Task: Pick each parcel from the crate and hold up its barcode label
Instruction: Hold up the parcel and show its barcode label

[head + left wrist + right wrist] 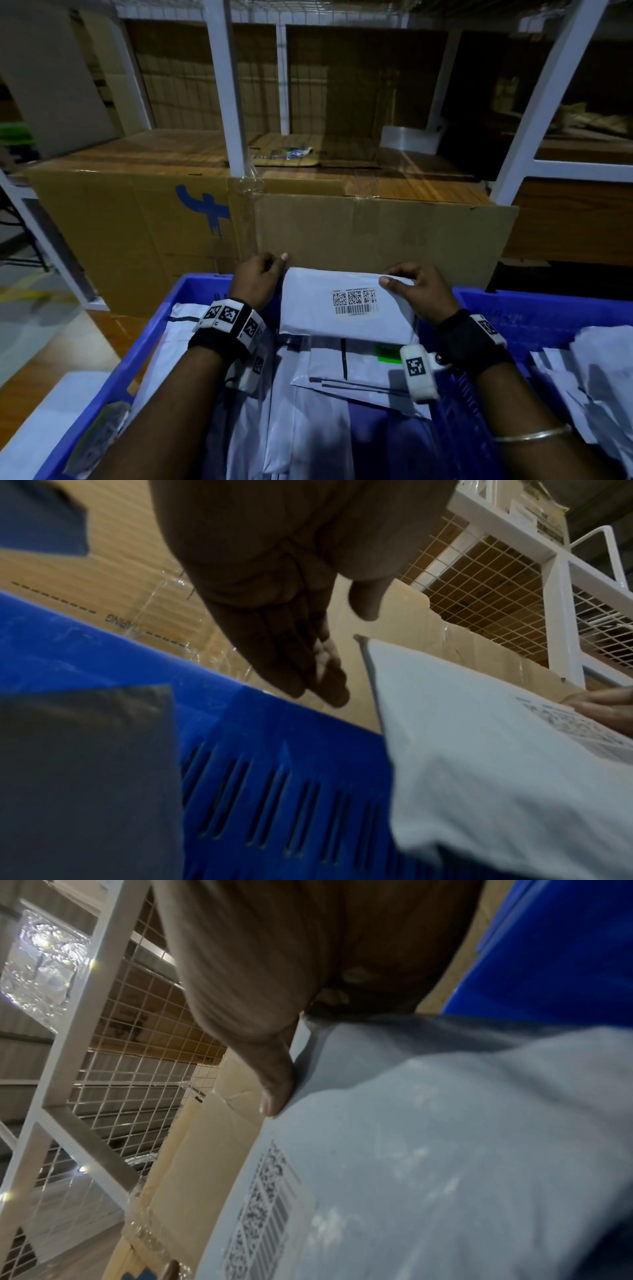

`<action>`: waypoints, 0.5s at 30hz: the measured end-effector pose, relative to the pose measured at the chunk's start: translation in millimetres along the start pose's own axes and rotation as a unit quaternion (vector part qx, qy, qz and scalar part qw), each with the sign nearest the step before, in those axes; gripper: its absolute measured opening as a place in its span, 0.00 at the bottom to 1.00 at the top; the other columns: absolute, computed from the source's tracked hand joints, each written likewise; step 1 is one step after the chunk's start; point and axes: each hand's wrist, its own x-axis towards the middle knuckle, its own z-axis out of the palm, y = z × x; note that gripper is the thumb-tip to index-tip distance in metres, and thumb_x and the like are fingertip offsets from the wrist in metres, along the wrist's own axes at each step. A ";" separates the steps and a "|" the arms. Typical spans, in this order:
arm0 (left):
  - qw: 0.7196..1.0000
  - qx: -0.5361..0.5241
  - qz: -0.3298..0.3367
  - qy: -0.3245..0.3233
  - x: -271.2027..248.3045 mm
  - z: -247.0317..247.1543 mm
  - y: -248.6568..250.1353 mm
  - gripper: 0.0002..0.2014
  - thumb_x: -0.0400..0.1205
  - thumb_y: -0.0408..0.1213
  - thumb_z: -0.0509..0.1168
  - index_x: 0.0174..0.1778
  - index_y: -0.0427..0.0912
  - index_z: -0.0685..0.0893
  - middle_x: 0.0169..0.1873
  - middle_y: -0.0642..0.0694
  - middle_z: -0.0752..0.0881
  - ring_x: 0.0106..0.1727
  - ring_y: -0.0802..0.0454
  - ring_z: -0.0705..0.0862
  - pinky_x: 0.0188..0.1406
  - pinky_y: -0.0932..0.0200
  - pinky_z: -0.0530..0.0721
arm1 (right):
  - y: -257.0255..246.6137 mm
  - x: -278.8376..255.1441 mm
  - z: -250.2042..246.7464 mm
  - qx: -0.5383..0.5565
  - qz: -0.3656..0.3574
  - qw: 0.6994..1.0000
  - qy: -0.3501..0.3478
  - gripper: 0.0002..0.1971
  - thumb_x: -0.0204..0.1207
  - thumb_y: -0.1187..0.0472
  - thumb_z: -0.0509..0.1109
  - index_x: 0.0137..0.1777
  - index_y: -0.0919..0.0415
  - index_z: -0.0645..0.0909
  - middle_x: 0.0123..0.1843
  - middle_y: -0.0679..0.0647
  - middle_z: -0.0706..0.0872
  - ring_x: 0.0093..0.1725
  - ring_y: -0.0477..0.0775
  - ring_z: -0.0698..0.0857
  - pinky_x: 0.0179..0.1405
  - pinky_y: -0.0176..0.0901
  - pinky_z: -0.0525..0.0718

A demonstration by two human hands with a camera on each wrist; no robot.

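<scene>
Parcel (342,305) lifted above the blue crate (161,318).
Right hand (419,291) pinches its corner; left hand (274,593) beside it, fingers (291,669) straight, pressed together, barcode label (354,301) up.

I read a white parcel (346,308) with black-and-white barcode label (354,302), blue crate (534,318), brown cardboard box (376,233).

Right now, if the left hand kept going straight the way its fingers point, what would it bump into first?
Probably the cardboard box behind the blue crate. The left hand is open beside the parcel, apparently clear of it, fingers aimed past the crate's rim; depth is unclear.
</scene>
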 end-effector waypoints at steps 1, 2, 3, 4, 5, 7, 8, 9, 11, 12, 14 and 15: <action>1.000 -0.007 -0.002 -0.005 -1.0 -0.4 0.5 0.27 0.83 0.57 0.61 0.34 0.34 0.83 0.30 0.37 0.86 0.37 0.42 0.85 0.38 0.49 0.78 | -1.2 -0.1 -0.8 0.003 -0.002 1.000 0.007 0.04 0.73 0.65 0.78 0.39 0.57 0.88 0.39 0.50 0.89 0.34 0.33 0.83 0.38 0.31 0.80; 1.000 -0.017 -0.002 -0.017 -1.9 -0.9 1.5 0.29 0.81 0.59 0.61 0.33 0.34 0.83 0.29 0.37 0.86 0.35 0.43 0.85 0.37 0.49 0.78 | -2.1 0.0 -1.2 0.005 -0.004 1.000 0.013 0.03 0.73 0.65 0.78 0.40 0.58 0.88 0.39 0.50 0.89 0.33 0.32 0.83 0.37 0.29 0.80; 0.999 -0.028 0.000 -0.037 -3.2 -0.9 2.5 0.28 0.81 0.59 0.62 0.34 0.34 0.84 0.29 0.38 0.87 0.36 0.44 0.85 0.38 0.50 0.78 | -3.3 -0.4 -1.4 0.007 -0.007 1.000 0.015 0.03 0.73 0.65 0.78 0.40 0.58 0.87 0.39 0.50 0.89 0.33 0.31 0.83 0.37 0.28 0.80; 0.998 -0.032 0.003 -0.059 -3.6 0.2 2.4 0.24 0.82 0.56 0.64 0.35 0.36 0.86 0.31 0.41 0.88 0.37 0.45 0.86 0.39 0.51 0.79 | -3.9 -0.5 -1.2 0.007 -0.007 1.000 0.017 0.03 0.74 0.64 0.78 0.40 0.57 0.87 0.39 0.49 0.90 0.34 0.32 0.83 0.38 0.28 0.80; 0.996 -0.034 0.008 -0.077 -4.1 1.5 2.2 0.19 0.82 0.51 0.67 0.37 0.38 0.86 0.33 0.44 0.88 0.39 0.47 0.86 0.40 0.54 0.79 | -4.4 -0.9 -1.0 0.008 -0.007 1.000 0.018 0.04 0.74 0.64 0.78 0.39 0.56 0.87 0.39 0.49 0.90 0.34 0.33 0.84 0.39 0.30 0.81; 0.994 -0.055 0.012 -0.094 -3.1 3.6 0.1 0.10 0.81 0.47 0.69 0.43 0.44 0.87 0.38 0.47 0.89 0.46 0.48 0.87 0.45 0.56 0.80 | -5.1 -1.6 -0.7 0.012 -0.006 1.000 0.016 0.06 0.74 0.64 0.78 0.38 0.54 0.87 0.39 0.48 0.90 0.35 0.34 0.84 0.39 0.32 0.81; 0.992 -0.079 0.006 -0.095 -3.3 3.8 -0.2 0.10 0.81 0.47 0.69 0.49 0.44 0.88 0.43 0.47 0.90 0.50 0.48 0.87 0.51 0.53 0.83 | -5.9 -2.2 -0.6 0.011 -0.007 1.000 0.011 0.06 0.74 0.64 0.78 0.38 0.54 0.87 0.38 0.48 0.89 0.34 0.34 0.84 0.39 0.32 0.80; 0.990 -0.106 -0.003 -0.094 -3.2 3.3 -0.6 0.13 0.80 0.47 0.69 0.54 0.44 0.88 0.48 0.46 0.90 0.54 0.47 0.87 0.57 0.50 0.84 | -6.8 -2.9 -0.2 0.005 -0.007 1.000 0.002 0.05 0.73 0.64 0.78 0.39 0.56 0.87 0.38 0.49 0.90 0.35 0.35 0.84 0.39 0.32 0.80; 0.986 -0.140 -0.003 -0.092 -4.5 0.8 2.2 0.17 0.78 0.47 0.67 0.58 0.42 0.87 0.53 0.44 0.90 0.56 0.47 0.87 0.61 0.44 0.83 | -8.6 -3.9 1.8 -0.006 -0.002 1.000 -0.023 0.03 0.72 0.63 0.80 0.40 0.60 0.88 0.39 0.53 0.90 0.37 0.41 0.85 0.41 0.36 0.81; 0.984 -0.152 0.004 -0.090 -4.8 0.2 3.9 0.17 0.77 0.48 0.67 0.58 0.43 0.87 0.53 0.44 0.90 0.56 0.47 0.87 0.61 0.42 0.83 | -9.3 -4.4 3.3 -0.007 -0.001 0.999 -0.037 0.03 0.71 0.64 0.80 0.40 0.59 0.89 0.38 0.54 0.90 0.38 0.44 0.85 0.42 0.39 0.82; 0.980 -0.177 0.013 -0.086 -5.9 -0.5 7.9 0.15 0.76 0.47 0.66 0.55 0.44 0.87 0.51 0.44 0.90 0.54 0.46 0.88 0.60 0.41 0.84 | -10.6 -5.6 7.7 -0.002 -0.004 0.998 -0.061 0.05 0.69 0.64 0.82 0.39 0.54 0.89 0.36 0.53 0.90 0.38 0.46 0.85 0.45 0.48 0.84; 0.979 -0.185 0.016 -0.087 -6.4 -0.7 9.9 0.13 0.77 0.45 0.66 0.54 0.45 0.86 0.50 0.44 0.90 0.54 0.45 0.88 0.60 0.41 0.84 | -11.3 -6.2 10.2 -0.001 -0.007 0.998 -0.070 0.06 0.68 0.63 0.83 0.39 0.51 0.89 0.36 0.52 0.89 0.38 0.46 0.86 0.46 0.50 0.85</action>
